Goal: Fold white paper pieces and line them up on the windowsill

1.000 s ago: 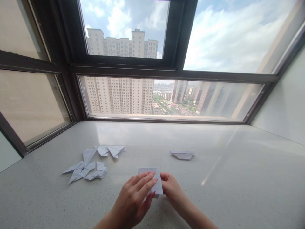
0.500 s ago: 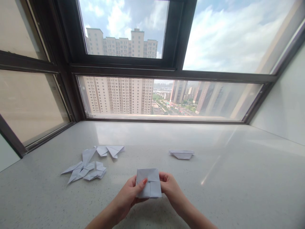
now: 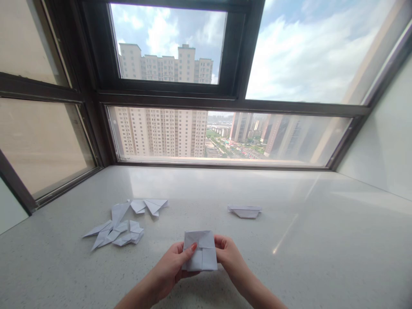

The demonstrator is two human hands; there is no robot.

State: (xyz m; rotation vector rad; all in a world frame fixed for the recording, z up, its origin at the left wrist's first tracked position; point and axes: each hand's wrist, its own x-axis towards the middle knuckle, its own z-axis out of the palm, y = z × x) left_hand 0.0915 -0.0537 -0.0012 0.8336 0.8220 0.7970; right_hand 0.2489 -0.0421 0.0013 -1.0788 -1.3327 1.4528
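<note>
A folded white paper square (image 3: 207, 257) is held up between my two hands, its overlapping flaps and creases facing me. My left hand (image 3: 178, 259) grips its left side, thumb pressed on the front and fingers behind. At the right edge, my right hand (image 3: 228, 253) is closed with its fingers bent around the back of the paper; those fingertips are hidden.
On the pale speckled sill, several folded paper pieces (image 3: 117, 225) lie in a cluster at the left. A small boat-shaped folded paper (image 3: 245, 211) rests at the right, beyond my hands. Dark-framed windows (image 3: 225, 101) bound the far side, and a white wall stands at the right.
The view has tilted up slightly, so everything sits a little lower in the picture. Both hands keep their hold on the paper square, with hardly any other movement.
</note>
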